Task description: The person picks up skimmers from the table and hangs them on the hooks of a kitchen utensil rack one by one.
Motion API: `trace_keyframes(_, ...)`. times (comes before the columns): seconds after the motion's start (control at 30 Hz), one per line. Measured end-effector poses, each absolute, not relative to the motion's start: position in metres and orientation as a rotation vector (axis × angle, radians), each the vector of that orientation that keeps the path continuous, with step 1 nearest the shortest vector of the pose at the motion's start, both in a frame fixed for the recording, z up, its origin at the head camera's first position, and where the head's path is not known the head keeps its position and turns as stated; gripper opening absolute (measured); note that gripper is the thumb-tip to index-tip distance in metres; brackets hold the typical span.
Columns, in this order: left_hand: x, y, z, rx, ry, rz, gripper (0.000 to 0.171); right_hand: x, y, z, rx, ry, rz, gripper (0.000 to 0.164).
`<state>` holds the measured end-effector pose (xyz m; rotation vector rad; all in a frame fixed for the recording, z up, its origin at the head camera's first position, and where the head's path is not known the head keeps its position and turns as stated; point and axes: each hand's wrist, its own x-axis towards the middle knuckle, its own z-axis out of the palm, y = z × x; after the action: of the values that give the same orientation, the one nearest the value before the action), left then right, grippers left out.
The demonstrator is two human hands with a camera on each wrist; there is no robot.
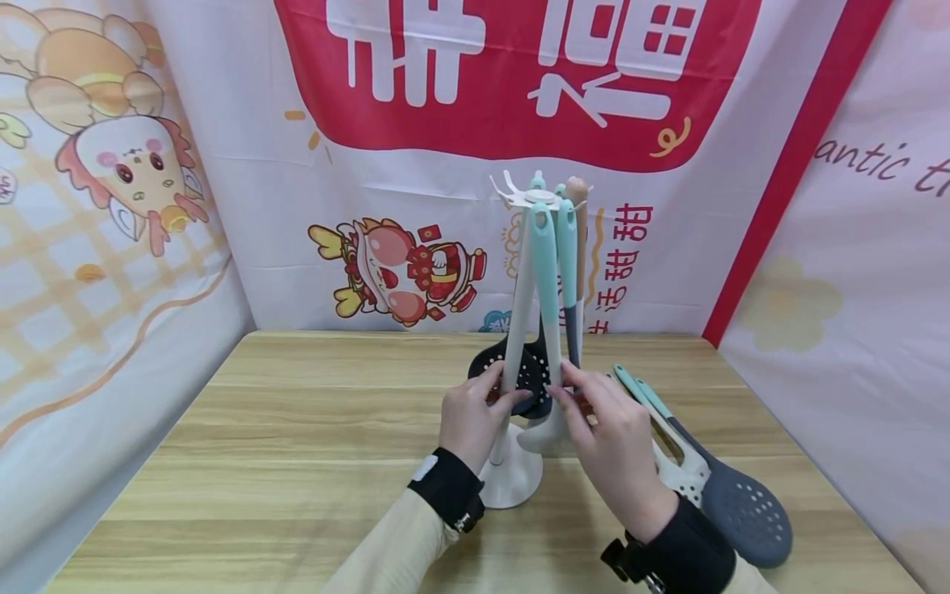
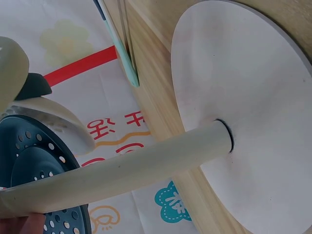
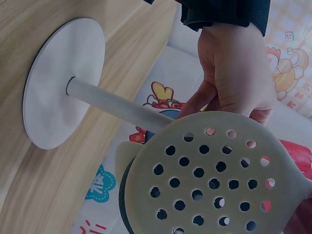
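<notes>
A white utensil stand (image 1: 512,483) rises from a round base (image 2: 243,97) on the table. My left hand (image 1: 469,419) grips its pole (image 2: 117,168) with thumb and fingers; the right wrist view shows this left hand (image 3: 239,73) behind a skimmer. My right hand (image 1: 612,441) pinches the lower handle of that cream skimmer (image 3: 209,165), whose mint handle end (image 1: 543,227) is up at the stand's hooks. Whether it sits on a hook, I cannot tell. Dark perforated skimmers (image 1: 490,359) hang behind the pole, beside a utensil with a mint and grey handle (image 1: 568,272).
On the table to the right lie a cream slotted turner (image 1: 683,474) and a dark grey perforated utensil (image 1: 750,511), both with mint handle ends. A wooden-topped handle (image 1: 577,194) hangs on the stand's far side. Printed cloth (image 1: 252,206) encloses the table's back and sides.
</notes>
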<state>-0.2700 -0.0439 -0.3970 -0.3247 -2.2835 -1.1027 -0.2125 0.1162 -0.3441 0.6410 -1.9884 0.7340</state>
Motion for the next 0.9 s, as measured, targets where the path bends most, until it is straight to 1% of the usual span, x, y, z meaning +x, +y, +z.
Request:
trace_keyframes(0.27, -0.270, -0.046, -0.398, -0.371, -2.313, -1.105, 0.035, -0.214, 0.117, -0.348, 0.626, -2.035, 0.708, 0.035)
trace_keyframes(0.4, -0.271, -0.048, -0.400, -0.422, -2.304, -1.120, 0.036, -0.215, 0.120, -0.351, 0.650, -2.020, 0.734, 0.037)
trace_keyframes(0.6, -0.271, -0.053, -0.405, -0.525, -2.248, -1.163, 0.033, -0.219, 0.132, -0.351, 0.659, -1.960, 0.798, 0.037)
trace_keyframes(0.77, -0.273, -0.060, -0.407, -0.584, -2.237, -1.213, 0.035, -0.226, 0.149, -0.353, 0.571, -1.973, 0.805, 0.033)
trace_keyframes(0.9, -0.275, -0.063, -0.404, -0.602, -2.247, -1.264, 0.034, -0.233, 0.168, -0.357, 0.446, -2.036, 0.765, 0.031)
